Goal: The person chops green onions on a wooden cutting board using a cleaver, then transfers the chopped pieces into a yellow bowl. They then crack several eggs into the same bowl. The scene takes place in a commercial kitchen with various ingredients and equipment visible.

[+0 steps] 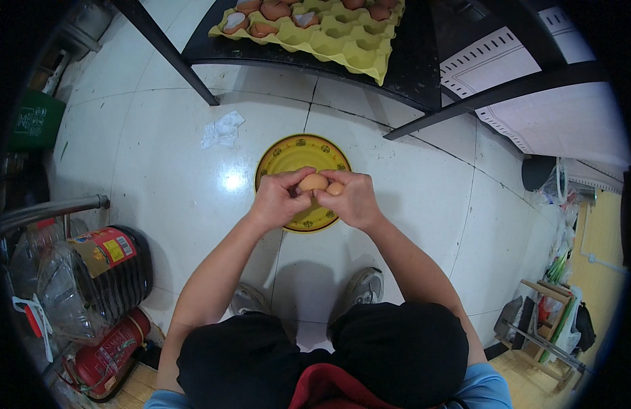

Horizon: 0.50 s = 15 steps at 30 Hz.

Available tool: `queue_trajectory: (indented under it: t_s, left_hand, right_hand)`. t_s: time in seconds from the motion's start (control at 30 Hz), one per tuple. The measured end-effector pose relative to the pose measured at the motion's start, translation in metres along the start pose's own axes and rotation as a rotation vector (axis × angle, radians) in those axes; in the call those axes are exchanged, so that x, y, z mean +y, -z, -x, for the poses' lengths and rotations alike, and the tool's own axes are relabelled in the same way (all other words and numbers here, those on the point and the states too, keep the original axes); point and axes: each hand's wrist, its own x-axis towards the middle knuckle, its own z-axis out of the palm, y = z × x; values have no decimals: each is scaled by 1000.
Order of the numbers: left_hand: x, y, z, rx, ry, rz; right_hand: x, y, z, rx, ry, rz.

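My left hand [278, 198] and my right hand [354, 197] meet over a yellow plate [295, 153] with a patterned dark rim, which rests on the tiled floor. Between my fingertips is a brown egg [314, 182], gripped from both sides. A second brown egg [335, 188] is tucked in my right hand, close against the first. Whether the shell is cracked cannot be made out. Beyond the plate, a yellow-green egg tray [325, 49] sits on a low black stand [290, 60], bearing brown eggs and broken shells [236, 23].
Crumpled paper [222, 130] lies on the floor beyond the plate's left. Leftward are a large plastic jug [98, 271], a red fire extinguisher [111, 353], a metal rail [54, 212] and a green bin [36, 120]. A wooden rack [548, 312] with bags stands right.
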Motion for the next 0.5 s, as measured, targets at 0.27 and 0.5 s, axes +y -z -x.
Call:
queue_trajectory:
  t_s: [0.27,0.5]
  left_hand:
    - [-2,4,-2,-11,34,2]
    - [-11,4,-2,-28,64,82]
  right_hand:
    - [3,2,-1,-48,-52,-78]
    - [6,2,0,-62,-78,-107]
